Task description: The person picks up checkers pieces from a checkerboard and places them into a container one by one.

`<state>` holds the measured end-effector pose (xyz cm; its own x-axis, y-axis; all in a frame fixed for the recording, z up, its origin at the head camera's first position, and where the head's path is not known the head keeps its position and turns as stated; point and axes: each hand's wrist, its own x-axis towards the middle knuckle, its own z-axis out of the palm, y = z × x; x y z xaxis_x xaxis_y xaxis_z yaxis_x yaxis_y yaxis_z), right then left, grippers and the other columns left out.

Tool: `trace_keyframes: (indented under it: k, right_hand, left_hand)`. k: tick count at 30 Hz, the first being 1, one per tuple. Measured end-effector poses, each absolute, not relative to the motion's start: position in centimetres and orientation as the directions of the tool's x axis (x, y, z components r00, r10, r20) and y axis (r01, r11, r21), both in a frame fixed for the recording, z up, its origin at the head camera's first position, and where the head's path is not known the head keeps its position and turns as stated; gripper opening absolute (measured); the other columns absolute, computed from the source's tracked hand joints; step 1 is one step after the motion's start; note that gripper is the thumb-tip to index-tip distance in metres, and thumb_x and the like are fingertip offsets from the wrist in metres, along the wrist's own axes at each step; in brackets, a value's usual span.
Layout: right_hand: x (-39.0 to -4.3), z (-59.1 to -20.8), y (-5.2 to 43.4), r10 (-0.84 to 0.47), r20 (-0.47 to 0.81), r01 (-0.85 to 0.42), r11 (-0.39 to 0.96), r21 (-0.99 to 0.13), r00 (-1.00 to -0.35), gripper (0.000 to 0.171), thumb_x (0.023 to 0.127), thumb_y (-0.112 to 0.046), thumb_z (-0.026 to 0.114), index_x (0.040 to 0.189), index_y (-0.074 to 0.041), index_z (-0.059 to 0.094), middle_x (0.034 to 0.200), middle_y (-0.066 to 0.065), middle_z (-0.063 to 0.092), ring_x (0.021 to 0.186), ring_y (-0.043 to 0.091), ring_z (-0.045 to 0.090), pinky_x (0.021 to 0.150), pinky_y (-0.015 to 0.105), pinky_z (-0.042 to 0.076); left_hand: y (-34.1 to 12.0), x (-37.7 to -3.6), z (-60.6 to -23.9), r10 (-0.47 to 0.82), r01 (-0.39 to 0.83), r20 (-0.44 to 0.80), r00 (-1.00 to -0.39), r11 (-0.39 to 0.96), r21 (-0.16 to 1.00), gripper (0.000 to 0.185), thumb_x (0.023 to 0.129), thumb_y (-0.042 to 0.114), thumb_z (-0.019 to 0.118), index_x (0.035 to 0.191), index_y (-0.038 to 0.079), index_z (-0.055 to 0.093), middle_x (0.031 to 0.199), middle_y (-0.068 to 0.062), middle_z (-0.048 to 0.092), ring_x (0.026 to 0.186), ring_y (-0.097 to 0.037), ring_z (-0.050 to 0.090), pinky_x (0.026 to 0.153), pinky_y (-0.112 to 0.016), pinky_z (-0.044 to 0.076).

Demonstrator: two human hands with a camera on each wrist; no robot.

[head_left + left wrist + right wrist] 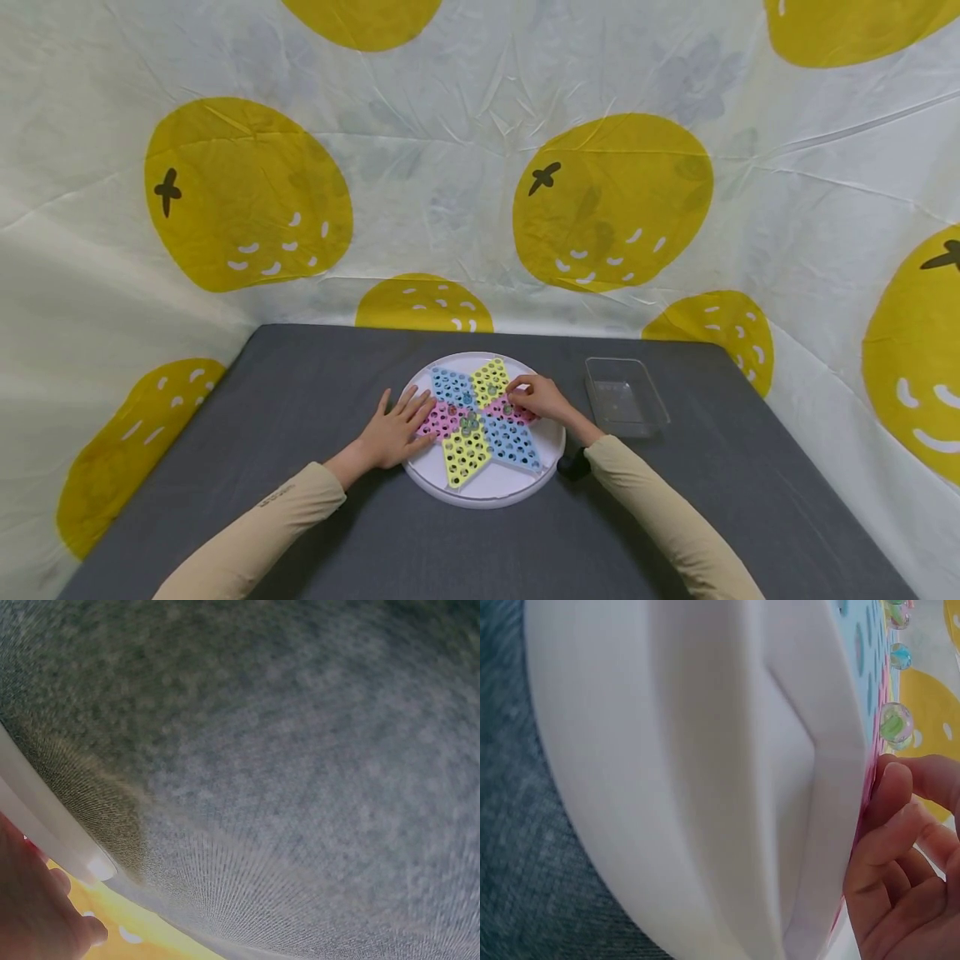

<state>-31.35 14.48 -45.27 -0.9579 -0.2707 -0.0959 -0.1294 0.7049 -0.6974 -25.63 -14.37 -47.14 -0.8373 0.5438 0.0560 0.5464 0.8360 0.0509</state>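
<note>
The left hand (pixel 392 433) lies flat on the left edge of the board (pixel 483 487), fingers (pixel 415 406) straight and spread wide over the pink section, holding nothing; its beige sleeve (pixel 247 542) runs back to the near left. In the left wrist view only the edge of that hand (pixel 34 900) shows at the lower left, beside the white rim of the board (pixel 45 825) and the grey cloth of the counter (pixel 300 750)

The board is a round white tray lying near the middle of the grey counter (pixel 300 392), with a six-pointed star of blue, yellow and pink perforated sections on top. Several glass marbles (pixel 469 423) sit in holes around the star's centre

The right hand (pixel 542 398) rests on the right side of the star, over the far pink point, its fingers (pixel 520 386) curled close together; whether they pinch a marble cannot be told from the head view. In the right wrist view the fingers (pixel 889 825) are bent against the edge of the board (pixel 705 787), with a greenish marble (pixel 896 722) just beyond the fingertips and not clearly gripped

To the right of the board, a little apart, stands a clear plastic box (pixel 626 397) on the counter. A small black object (pixel 573 464) lies by the right wrist, just beside the board's near right rim
</note>
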Motion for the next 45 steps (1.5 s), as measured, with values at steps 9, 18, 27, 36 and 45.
trace_keyframes:
  k: [9,18,27,36,45]
  right_hand:
    - [-31.39,-45.17,14.56,-0.254,-0.129,-0.085,0.689,-0.720,-0.959,0.014,0.083,-0.022,0.062,0.093,-0.011,0.063,0.059,0.002,0.057,0.043,0.010,0.046,0.041,0.023,0.038]
    - [-31.43,-45.20,14.70,-0.267,-0.140,-0.077,0.666,-0.742,-0.954,0.016,0.083,-0.022,0.062,0.095,-0.010,0.062,0.062,0.003,0.058,0.045,0.010,0.048,0.042,0.022,0.040]
    - [-31.42,-45.20,14.90,-0.280,-0.146,-0.072,0.641,-0.764,-0.949,0.016,0.085,-0.021,0.060,0.096,-0.010,0.061,0.062,0.003,0.059,0.045,0.010,0.048,0.043,0.023,0.041]
    - [-31.31,-45.08,15.06,-0.283,-0.128,-0.082,0.627,-0.775,-0.951,0.017,0.085,-0.019,0.060,0.097,-0.007,0.061,0.060,0.002,0.058,0.044,0.010,0.048,0.043,0.023,0.042]
    - [-31.17,-44.94,15.31,-0.254,-0.129,-0.067,0.643,-0.763,-0.959,0.019,0.084,-0.021,0.060,0.098,-0.008,0.061,0.058,0.003,0.056,0.045,0.011,0.050,0.043,0.024,0.041]
  left_hand:
    - [-14.26,-25.56,-47.03,0.540,0.541,0.043,-0.841,0.839,0.057,0.063,0.092,0.048,0.035,0.142,0.013,0.024,0.148,-0.007,0.023,0.138,-0.030,0.013,0.104,-0.060,0.008]
    - [-14.35,-25.67,-47.21,0.543,0.546,0.053,-0.838,0.836,0.065,0.062,0.092,0.047,0.036,0.142,0.012,0.024,0.148,-0.008,0.024,0.138,-0.030,0.013,0.104,-0.060,0.006]
    - [-14.37,-25.66,-47.20,0.534,0.536,0.043,-0.844,0.841,0.072,0.063,0.092,0.048,0.036,0.142,0.013,0.024,0.149,-0.007,0.022,0.138,-0.030,0.012,0.105,-0.059,0.005]
    - [-14.17,-25.41,-46.83,0.537,0.539,0.053,-0.842,0.841,0.044,0.062,0.091,0.047,0.037,0.141,0.012,0.027,0.148,-0.008,0.025,0.138,-0.029,0.016,0.104,-0.060,0.009]
    - [-14.24,-25.46,-46.88,0.536,0.538,0.055,-0.842,0.842,0.041,0.063,0.091,0.048,0.037,0.141,0.012,0.026,0.148,-0.007,0.025,0.138,-0.029,0.016,0.104,-0.060,0.009]
